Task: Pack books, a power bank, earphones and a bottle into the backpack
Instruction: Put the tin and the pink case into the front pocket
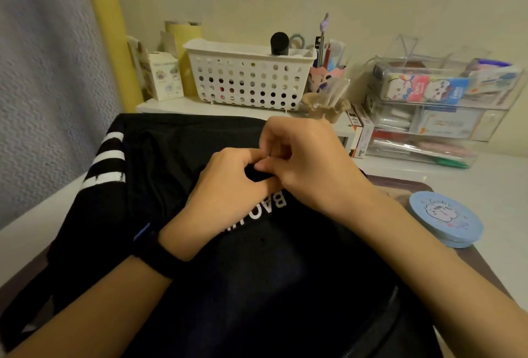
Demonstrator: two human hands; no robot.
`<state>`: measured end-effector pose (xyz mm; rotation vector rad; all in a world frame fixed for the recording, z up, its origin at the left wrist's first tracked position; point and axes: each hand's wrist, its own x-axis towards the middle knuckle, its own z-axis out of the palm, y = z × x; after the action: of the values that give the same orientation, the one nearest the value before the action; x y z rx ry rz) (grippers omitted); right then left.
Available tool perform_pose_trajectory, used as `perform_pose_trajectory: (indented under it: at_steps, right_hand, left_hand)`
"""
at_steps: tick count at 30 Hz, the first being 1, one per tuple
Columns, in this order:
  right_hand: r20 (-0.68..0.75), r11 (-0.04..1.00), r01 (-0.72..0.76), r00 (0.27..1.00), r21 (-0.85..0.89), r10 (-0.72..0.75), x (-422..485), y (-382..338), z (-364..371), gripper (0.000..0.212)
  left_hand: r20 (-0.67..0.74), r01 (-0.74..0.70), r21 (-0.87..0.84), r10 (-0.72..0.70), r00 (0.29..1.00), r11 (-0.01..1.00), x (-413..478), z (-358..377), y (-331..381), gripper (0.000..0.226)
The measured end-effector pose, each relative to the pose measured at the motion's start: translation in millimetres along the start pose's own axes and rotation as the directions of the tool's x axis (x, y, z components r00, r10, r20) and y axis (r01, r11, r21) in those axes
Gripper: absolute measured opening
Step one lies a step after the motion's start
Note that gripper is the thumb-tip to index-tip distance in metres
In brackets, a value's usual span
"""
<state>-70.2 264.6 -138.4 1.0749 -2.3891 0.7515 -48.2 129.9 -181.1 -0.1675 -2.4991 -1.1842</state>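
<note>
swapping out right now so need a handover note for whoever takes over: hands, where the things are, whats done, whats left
Left grip and right grip: both pinch a small black bit on top of the backpack, perhaps a zip pull; too dark to tell.
Backpack lies on the desk.
Books, power bank, earphones, bottle: none in view; packed or not, cannot tell.
Left: check contents, pack what is missing, zip shut.

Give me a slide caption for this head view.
On the backpack, the left hand and right hand pinch a black tab; white basket behind, blue tin beside.
</note>
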Motion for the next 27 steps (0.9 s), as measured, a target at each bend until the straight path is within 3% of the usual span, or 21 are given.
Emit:
perform_pose_trajectory:
  at_steps: [5,10,12,14,16,18,19,21,23,25,27]
  right_hand:
    - [-0.003,0.957,-0.088,0.996,0.275,0.092,0.3,10.0,7.1,0.027]
    - [0.065,0.956,-0.070,0.996,0.286,0.054,-0.6,9.9,2.6,0.017]
    - [0.137,0.888,-0.127,0.988,0.442,0.073,-0.3,10.9,-4.0,0.007]
    - [0.175,0.805,-0.189,0.979,0.562,0.107,1.3,18.5,-15.3,0.011]
    - [0.325,0.895,-0.240,0.939,0.377,0.115,2.1,31.5,-29.0,0.022]
    - [0.546,0.975,-0.222,0.820,0.025,0.172,0.6,39.2,-36.3,0.028]
    - [0.572,0.980,-0.184,0.796,-0.080,0.197,0.0,40.8,-36.1,0.030]
    - [0.507,0.979,-0.145,0.839,-0.145,0.199,1.4,39.3,-32.5,0.030]
    - [0.476,0.979,-0.129,0.859,-0.157,0.190,1.9,38.4,-30.4,0.027]
    - [0.491,0.982,-0.135,0.851,-0.134,0.184,2.4,41.7,-32.8,0.027]
    - [0.490,0.986,-0.136,0.855,-0.099,0.167,2.5,46.0,-38.2,0.025]
  left_hand:
    - [-0.028,-0.048,-0.132,0.045,0.999,0.990,-0.9,1.2,-3.5,0.014]
    - [0.034,-0.045,-0.223,0.054,0.998,0.974,0.8,-2.0,-6.8,0.012]
    - [0.052,-0.042,-0.251,0.057,0.997,0.967,1.0,-2.1,-5.3,0.009]
    - [0.041,-0.054,-0.254,0.066,0.997,0.966,0.3,-2.1,-3.4,0.007]
    - [0.018,-0.075,-0.216,0.080,0.997,0.974,-1.0,-1.4,-3.0,0.006]
    - [-0.020,-0.091,-0.161,0.089,0.996,0.983,-2.3,0.0,-3.2,0.008]
    - [-0.041,-0.104,-0.131,0.100,0.994,0.986,-3.1,0.6,-3.2,0.010]
    - [-0.061,-0.181,-0.029,0.179,0.982,0.983,-6.1,0.4,-0.9,0.013]
    - [0.004,-0.372,0.212,0.380,0.925,0.904,-8.9,-4.3,4.5,0.015]
    - [0.152,-0.584,0.493,0.597,0.788,0.645,-7.3,-14.8,10.9,0.013]
    - [0.265,-0.671,0.594,0.679,0.685,0.445,-4.1,-29.8,16.2,0.017]
